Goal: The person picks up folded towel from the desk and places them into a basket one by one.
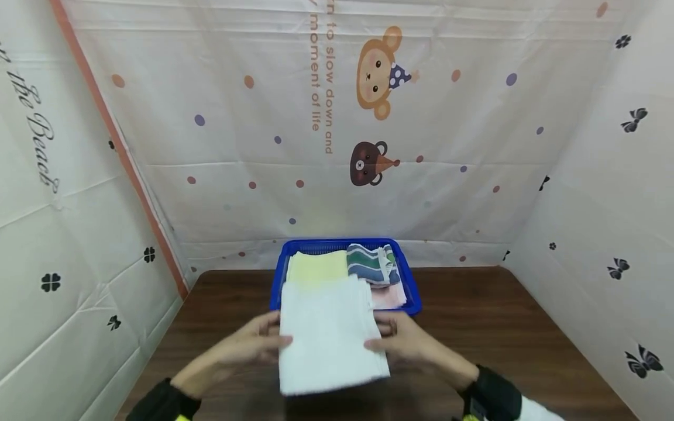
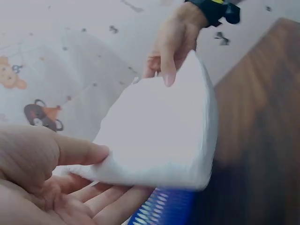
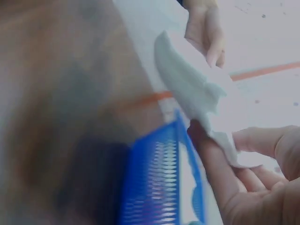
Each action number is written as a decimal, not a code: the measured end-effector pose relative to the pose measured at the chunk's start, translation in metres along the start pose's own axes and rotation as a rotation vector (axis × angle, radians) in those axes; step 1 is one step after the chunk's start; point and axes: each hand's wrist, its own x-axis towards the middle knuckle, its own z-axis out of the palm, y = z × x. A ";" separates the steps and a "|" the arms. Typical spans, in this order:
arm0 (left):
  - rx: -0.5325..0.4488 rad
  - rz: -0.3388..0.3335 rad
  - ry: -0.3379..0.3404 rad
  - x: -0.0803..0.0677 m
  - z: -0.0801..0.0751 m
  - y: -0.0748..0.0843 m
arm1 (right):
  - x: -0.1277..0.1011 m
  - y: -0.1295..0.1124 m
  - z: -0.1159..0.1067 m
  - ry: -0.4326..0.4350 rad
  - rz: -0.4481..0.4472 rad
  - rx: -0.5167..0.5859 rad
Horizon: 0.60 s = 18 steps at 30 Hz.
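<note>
A folded white towel is held up between both hands, in front of the blue basket and overlapping its near edge in the head view. My left hand pinches its left side, thumb on top and fingers underneath, as the left wrist view also shows. On the opposite side my right hand grips the towel the same way, its fingers under the cloth. Inside the blue plastic basket lie a yellow cloth, a striped blue-green cloth and a pink cloth.
The basket stands at the back of a dark brown wooden table. Printed white sheets hang behind the table and along both sides.
</note>
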 end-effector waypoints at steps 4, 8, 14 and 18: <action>0.049 -0.002 0.122 0.031 -0.020 0.036 | 0.037 -0.033 -0.012 0.115 0.083 -0.067; 0.120 -0.017 0.269 0.074 -0.047 0.065 | 0.094 -0.055 -0.032 0.203 0.173 -0.053; 0.218 -0.086 0.426 0.133 -0.073 0.068 | 0.159 -0.054 -0.054 0.343 0.329 -0.024; 0.320 -0.111 0.476 0.160 -0.077 0.053 | 0.177 -0.037 -0.053 0.384 0.386 -0.033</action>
